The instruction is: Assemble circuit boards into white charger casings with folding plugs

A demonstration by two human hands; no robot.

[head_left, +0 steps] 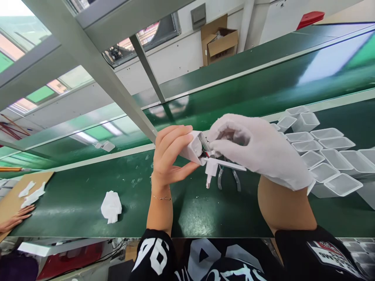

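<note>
My bare left hand (172, 154) is wrapped round a white box-shaped housing (191, 150), whose open end faces right. Inside that opening a green board edge and thin red and dark wires show. My right hand (254, 146), in a white glove, pinches at the opening with thumb and forefinger; what lies between the fingertips is too small to make out. Below the opening hangs a white part with a metal-tipped plug (211, 169), beside a flat white piece (230, 163). Pliers with grey handles (236, 180) lie on the green bench behind it.
Many clear plastic containers (322, 171) stand at the right. A crumpled white glove (111, 207) lies left of my arm. Another person's hand (17, 218) rests by a brown board (8, 203) at far left. A slanted metal post (117, 89) rises behind the bench.
</note>
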